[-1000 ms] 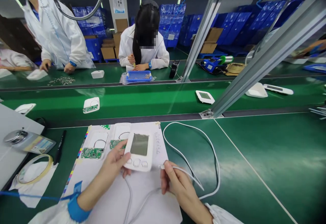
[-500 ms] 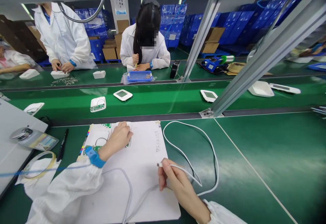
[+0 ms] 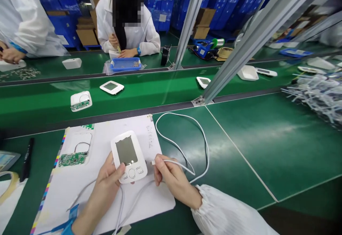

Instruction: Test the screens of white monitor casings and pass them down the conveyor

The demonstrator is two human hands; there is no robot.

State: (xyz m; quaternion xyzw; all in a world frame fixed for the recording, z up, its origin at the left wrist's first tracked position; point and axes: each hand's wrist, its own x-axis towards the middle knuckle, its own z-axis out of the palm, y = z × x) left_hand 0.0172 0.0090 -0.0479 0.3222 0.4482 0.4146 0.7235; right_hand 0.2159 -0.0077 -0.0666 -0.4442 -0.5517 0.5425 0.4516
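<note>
Workshop bench (image 3: 240,128), green, backed by a green belt (image 3: 160,92), with stacked blue boxes (image 3: 161,9) beyond, contents hidden. Shallow blue tray (image 3: 125,69) on far bench (image 3: 91,60), before a co-worker (image 3: 151,32): filled with small parts (image 3: 136,64), too small to identify. White shell (image 3: 77,95) on belt, left: containing green board and thin wire. Second white shell (image 3: 83,140) on white sheet (image 3: 101,131), upper left: containing green circuit board (image 3: 73,159) and dark lead. Open white dish-like shell (image 3: 247,74) on belt, right. White device (image 3: 126,151), grey screen, three buttons: raised above sheet, tilted, screen up; held in left hand (image 3: 108,178), thumb across front, fingers behind. Right hand (image 3: 173,179): narrow pinch on white plug (image 3: 153,162), tip towards device's right edge, just beside, apart. Pale cable (image 3: 204,131): looped on bench, right of sheet.
</note>
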